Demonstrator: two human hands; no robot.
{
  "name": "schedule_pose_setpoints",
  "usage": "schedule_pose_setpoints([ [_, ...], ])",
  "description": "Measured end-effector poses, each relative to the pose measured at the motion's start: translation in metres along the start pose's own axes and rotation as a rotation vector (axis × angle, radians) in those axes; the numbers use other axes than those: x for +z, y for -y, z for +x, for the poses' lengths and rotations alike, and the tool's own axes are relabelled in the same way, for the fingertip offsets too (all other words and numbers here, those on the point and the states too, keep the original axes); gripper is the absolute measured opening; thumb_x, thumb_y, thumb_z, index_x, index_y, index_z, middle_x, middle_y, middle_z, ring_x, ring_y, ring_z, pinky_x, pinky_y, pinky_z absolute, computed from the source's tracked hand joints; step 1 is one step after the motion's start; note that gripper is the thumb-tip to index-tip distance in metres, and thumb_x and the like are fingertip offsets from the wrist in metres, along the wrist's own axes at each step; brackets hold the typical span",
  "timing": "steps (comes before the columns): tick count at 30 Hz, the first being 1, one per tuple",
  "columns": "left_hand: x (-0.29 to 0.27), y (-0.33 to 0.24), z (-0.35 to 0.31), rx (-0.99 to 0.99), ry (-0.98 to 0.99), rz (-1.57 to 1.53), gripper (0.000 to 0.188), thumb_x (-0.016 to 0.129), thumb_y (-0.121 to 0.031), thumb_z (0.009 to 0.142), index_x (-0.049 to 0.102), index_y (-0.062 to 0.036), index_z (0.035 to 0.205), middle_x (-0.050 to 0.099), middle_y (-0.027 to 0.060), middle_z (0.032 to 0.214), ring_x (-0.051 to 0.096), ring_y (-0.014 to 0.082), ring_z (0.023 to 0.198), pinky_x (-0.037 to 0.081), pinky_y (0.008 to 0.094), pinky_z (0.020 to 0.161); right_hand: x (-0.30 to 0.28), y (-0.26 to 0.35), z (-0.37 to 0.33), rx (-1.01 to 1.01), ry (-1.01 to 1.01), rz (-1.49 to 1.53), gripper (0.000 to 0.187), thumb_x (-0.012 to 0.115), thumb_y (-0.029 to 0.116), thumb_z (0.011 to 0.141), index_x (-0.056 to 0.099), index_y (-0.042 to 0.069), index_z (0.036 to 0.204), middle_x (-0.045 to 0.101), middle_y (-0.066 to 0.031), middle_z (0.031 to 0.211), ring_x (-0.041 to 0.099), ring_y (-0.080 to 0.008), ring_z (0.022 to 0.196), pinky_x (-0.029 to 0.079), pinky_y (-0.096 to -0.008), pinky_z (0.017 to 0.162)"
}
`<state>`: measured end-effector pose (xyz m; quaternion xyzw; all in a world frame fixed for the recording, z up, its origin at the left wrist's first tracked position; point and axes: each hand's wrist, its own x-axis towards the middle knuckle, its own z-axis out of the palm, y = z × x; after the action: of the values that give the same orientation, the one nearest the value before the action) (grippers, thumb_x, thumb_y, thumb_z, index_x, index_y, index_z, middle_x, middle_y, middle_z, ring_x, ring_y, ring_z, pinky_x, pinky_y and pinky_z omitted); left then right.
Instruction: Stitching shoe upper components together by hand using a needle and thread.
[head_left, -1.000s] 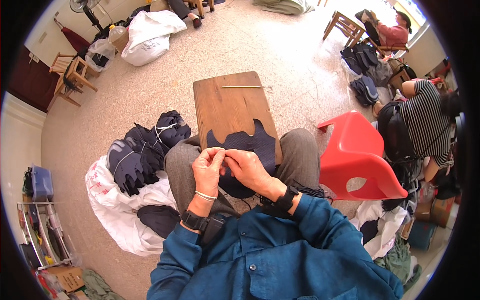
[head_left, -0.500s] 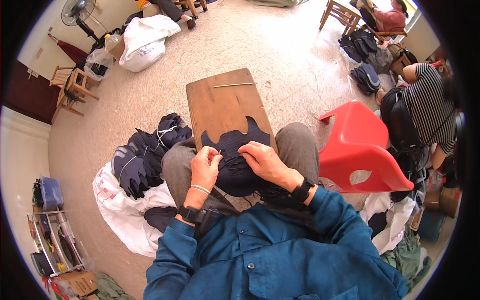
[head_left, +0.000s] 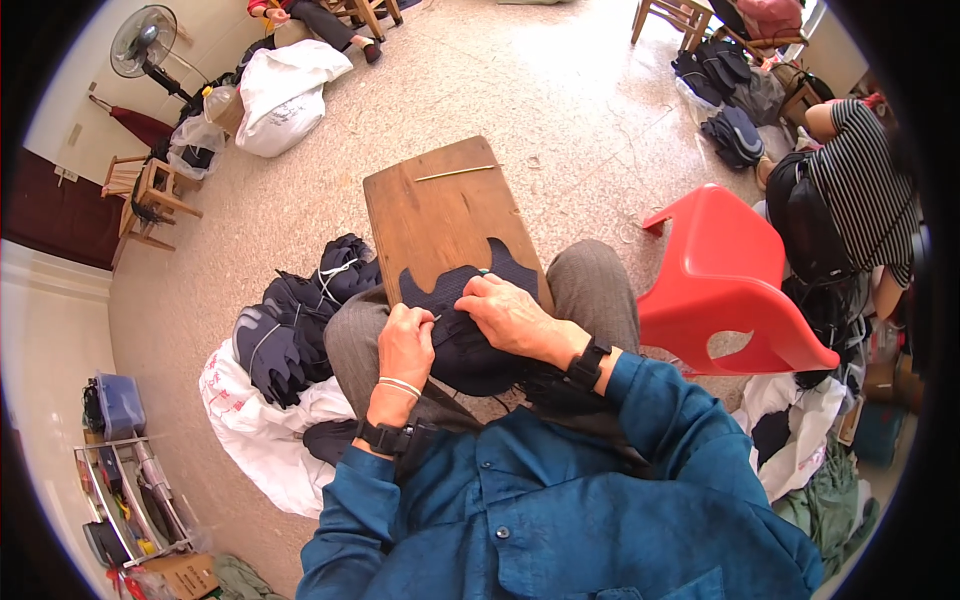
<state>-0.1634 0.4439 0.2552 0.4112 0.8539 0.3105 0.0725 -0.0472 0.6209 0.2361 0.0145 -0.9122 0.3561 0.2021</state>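
A dark navy fabric piece (head_left: 511, 270) with curved prongs lies over the near end of a brown wooden board (head_left: 440, 210), between my knees. My left hand (head_left: 405, 345) is closed in a pinch at the piece's left side, a tiny pale tip showing at its fingertips; what it is cannot be made out. Across the middle of the fabric, my right hand (head_left: 510, 315) has thumb and fingers pressed together, close to my left fingertips. Whatever they grip is hidden. Toward the board's far end rests a thin pale stick (head_left: 455, 173).
Tied bundles of dark fabric pieces (head_left: 275, 345) sit on a white sack (head_left: 235, 395) to my left. A red plastic chair (head_left: 715, 280) stands close on my right, with a person in a striped shirt (head_left: 860, 190) beyond it. Farther off are a fan (head_left: 145, 42) and a white bag (head_left: 290, 95).
My right hand has shifted left across the fabric, nearer my left hand. The left hand keeps its pinch, slightly lower on the piece. The whole view has tilted a little.
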Motion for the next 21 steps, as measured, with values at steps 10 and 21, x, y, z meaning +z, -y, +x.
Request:
schedule_pose_setpoints([
  [10, 0.004, 0.004, 0.011, 0.168, -0.005, -0.031, 0.004, 0.067, 0.000, 0.085, 0.067, -0.0011, 0.089, 0.059, 0.0156, 0.086, 0.063, 0.0369, 0.081, 0.051, 0.0437, 0.071, 0.003, -0.001, 0.001, 0.036, 0.056, 0.000, 0.023, 0.059, 0.002, 0.085, 0.071, 0.003, 0.104, 0.060, -0.0140, 0.099, 0.058, -0.0340, 0.100, 0.049, -0.0420, 0.086],
  [21, -0.008, 0.005, -0.001, 0.125, -0.124, -0.047, 0.012, 0.058, 0.003, 0.091, 0.064, -0.0028, 0.100, 0.059, 0.0147, 0.090, 0.064, 0.0371, 0.085, 0.053, 0.0449, 0.072, -0.003, -0.004, 0.000, 0.094, 0.018, 0.156, 0.025, 0.062, -0.003, 0.082, 0.067, 0.002, 0.106, 0.062, -0.0145, 0.104, 0.059, -0.0341, 0.106, 0.050, -0.0421, 0.093],
])
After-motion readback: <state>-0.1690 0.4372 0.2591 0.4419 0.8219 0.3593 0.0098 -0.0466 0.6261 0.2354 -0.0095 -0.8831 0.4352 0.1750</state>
